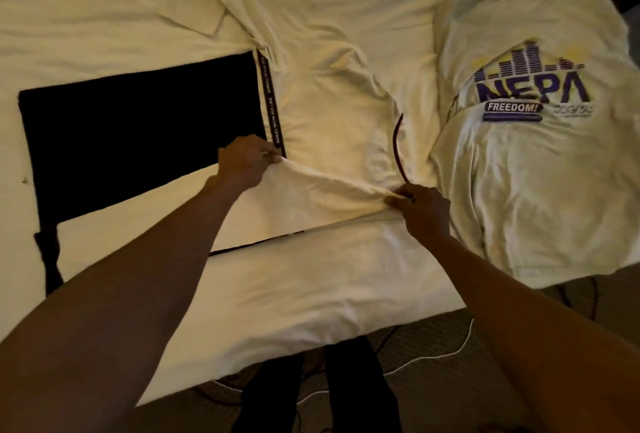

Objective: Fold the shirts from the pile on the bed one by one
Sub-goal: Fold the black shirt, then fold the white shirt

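A plain white shirt lies spread across the middle of the bed, rumpled, with a dark cord showing at its neck. My left hand pinches its near edge beside a folded black shirt. My right hand pinches the same edge further right, so the cloth is stretched taut and slightly lifted between both hands. A pile of white shirts sits on the right; its top one carries a purple "NEPA FREEDOM!" print.
The white bed sheet covers the bed up to its near edge. Below the edge I see my dark trouser legs, carpet, and a thin white cable on the floor. More rumpled sheet lies at the back.
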A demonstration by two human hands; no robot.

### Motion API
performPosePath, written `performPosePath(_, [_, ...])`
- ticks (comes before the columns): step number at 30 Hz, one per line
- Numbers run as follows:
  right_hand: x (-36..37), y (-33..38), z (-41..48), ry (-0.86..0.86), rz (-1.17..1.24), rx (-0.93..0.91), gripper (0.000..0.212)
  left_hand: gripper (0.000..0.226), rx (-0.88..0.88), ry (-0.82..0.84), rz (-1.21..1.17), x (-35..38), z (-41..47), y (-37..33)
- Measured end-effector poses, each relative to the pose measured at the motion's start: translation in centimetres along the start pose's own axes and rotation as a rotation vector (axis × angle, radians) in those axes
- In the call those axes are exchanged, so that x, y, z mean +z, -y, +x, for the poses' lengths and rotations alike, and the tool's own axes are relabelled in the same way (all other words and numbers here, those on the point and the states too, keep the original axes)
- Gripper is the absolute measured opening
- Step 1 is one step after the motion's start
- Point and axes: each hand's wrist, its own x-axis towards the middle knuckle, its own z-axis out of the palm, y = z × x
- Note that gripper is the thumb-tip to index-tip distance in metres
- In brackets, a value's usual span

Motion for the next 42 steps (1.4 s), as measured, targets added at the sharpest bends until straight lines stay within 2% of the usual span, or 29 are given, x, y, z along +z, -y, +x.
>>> performPosePath(2, [-0.1, -0.5, 0.5, 0.004, -0.036, -0.009, 0.02, 0.02, 0.001, 0.006, -0.032, -0.3, 0.6, 0.2])
performPosePath(4, [0.2, -0.7, 0.8, -0.01, -0.134, -0.038, 0.023, 0.017, 0.019, -0.041, 0.041, -0.3, 0.9, 0.0])
performPosePath(7, [1.1, -0.2, 0.6, -0.204, -0.219, -0.138, 0.022, 0.014, 0.122, -0.281, 0.215, 0.1, 0.0, -1.7])
performPosePath(10, [2.3, 2.3, 0.0, -0.304, -0.178, -0.312, 0.038, 0.027, 0.225, -0.441, 0.157, 1.4, -2.7, -4.5])
performPosePath(12, [3.9, 4.2, -0.4, -0.258, -0.158, -0.423, 0.035, 0.033, 0.28, -0.406, 0.101, 3.4, -4.8, -5.9])
performPosePath(15, [7.0, 5.5, -1.2, -0.136, -0.118, -0.501, 0.027, 0.044, 0.25, -0.292, 0.045, 6.9, -7.0, -5.2])
performPosePath(17, [8.7, 4.9, -1.4, -0.12, -0.08, -0.482, 0.023, 0.05, 0.223, -0.224, 0.073, 8.2, -7.4, -3.6])
performPosePath(20, [9.9, 3.3, -1.0, -0.178, -0.016, -0.405, 0.024, 0.061, 0.272, -0.147, 0.22, 8.1, -6.9, -1.0])
performPosePath(24, [10.7, 3.7, -0.5, -0.288, -0.004, -0.355, 0.022, 0.071, 0.184, -0.148, 0.271, 7.1, -5.8, 2.2])
performPosePath(27, [11.2, 6.9, -0.9, -0.413, 0.069, -0.271, 0.022, 0.066, 0.2, -0.156, 0.163, 6.6, -5.7, 2.4])
performPosePath(29, [11.8, 10.1, -1.7, -0.428, 0.112, -0.374, 0.028, 0.061, 0.236, -0.199, 0.009, 6.2, -6.2, 2.3])
performPosePath(31, [13.2, 13.1, -2.4, -0.351, 0.141, -0.489, 0.037, 0.058, 0.23, -0.249, -0.084, 6.0, -7.1, 3.4])
performPosePath(33, [15.3, 15.1, -2.7, -0.258, 0.12, -0.543, 0.045, 0.058, 0.173, -0.255, -0.064, 6.2, -8.3, 6.0])
performPosePath(36, [18.4, 15.1, -2.5, -0.16, -0.042, -0.522, 0.05, 0.061, 0.109, -0.23, 0.133, 5.6, -10.0, 11.6])
performPosePath(39, [19.6, 14.6, -2.1, -0.127, -0.219, -0.462, 0.057, 0.061, 0.125, -0.234, 0.264, 4.2, -11.7, 16.9])
performPosePath(42, [19.6, 15.6, -2.2, -0.112, -0.222, -0.408, 0.06, 0.063, 0.044, -0.245, 0.27, 3.3, -13.1, 20.4])
